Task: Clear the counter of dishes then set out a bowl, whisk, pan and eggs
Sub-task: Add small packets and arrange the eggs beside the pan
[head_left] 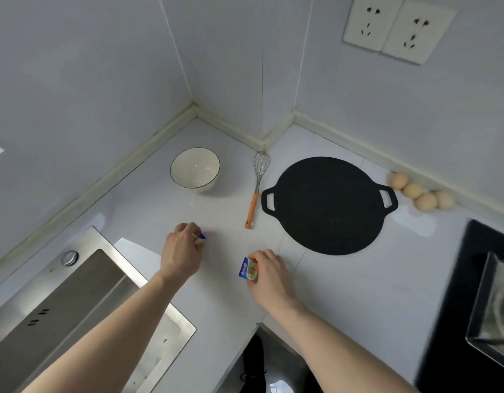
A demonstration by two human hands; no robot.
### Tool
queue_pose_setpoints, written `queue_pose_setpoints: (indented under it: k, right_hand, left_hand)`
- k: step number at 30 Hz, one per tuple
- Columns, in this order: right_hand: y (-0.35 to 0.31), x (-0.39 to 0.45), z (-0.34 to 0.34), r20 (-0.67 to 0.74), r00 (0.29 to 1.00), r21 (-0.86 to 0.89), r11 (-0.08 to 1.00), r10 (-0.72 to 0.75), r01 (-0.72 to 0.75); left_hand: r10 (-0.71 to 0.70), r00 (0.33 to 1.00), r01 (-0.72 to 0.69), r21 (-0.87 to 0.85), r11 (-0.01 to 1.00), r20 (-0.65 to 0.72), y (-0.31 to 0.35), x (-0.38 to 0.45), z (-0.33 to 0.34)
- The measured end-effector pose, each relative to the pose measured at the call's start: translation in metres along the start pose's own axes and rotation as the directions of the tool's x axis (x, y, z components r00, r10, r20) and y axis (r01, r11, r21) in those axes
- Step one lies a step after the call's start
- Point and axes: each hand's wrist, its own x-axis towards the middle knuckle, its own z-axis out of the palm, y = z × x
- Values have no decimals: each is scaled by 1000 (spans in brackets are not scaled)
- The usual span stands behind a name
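On the white tabletop (344, 293) my white bowl (195, 169), wire whisk with orange handle (256, 188), black flat pan (328, 205) and four eggs (422, 192) look set; no dishes remain. My left hand (181, 252) and right hand (269, 275) each pinch a small foil packet in curled fingers.

I'm in a home kitchen. A steel sink (75, 302) sits in my white counter (344, 293). Wall sockets (398, 26) hang above.
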Motion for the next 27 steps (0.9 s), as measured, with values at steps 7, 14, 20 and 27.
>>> queue_pose_setpoints:
  k: [7,14,20,27]
  right_hand:
    - [61,-27,-55,-120,985,126,986,121,-106]
    - [136,-39,-142,-317,886,309,920,338,-240]
    - [209,-44,-197,-373,789,386,855,488,-346]
    - [270,-43,-237,-378,760,298,847,529,-441]
  left_hand:
    - [148,989,-144,-192,971,8,77,-34,6]
    - [444,894,-410,-289,865,60,222,-43,26]
    - [593,785,-565,-187,804,178,317,-37,73]
    - [673,686,-686,-62,725,277,384,-34,119]
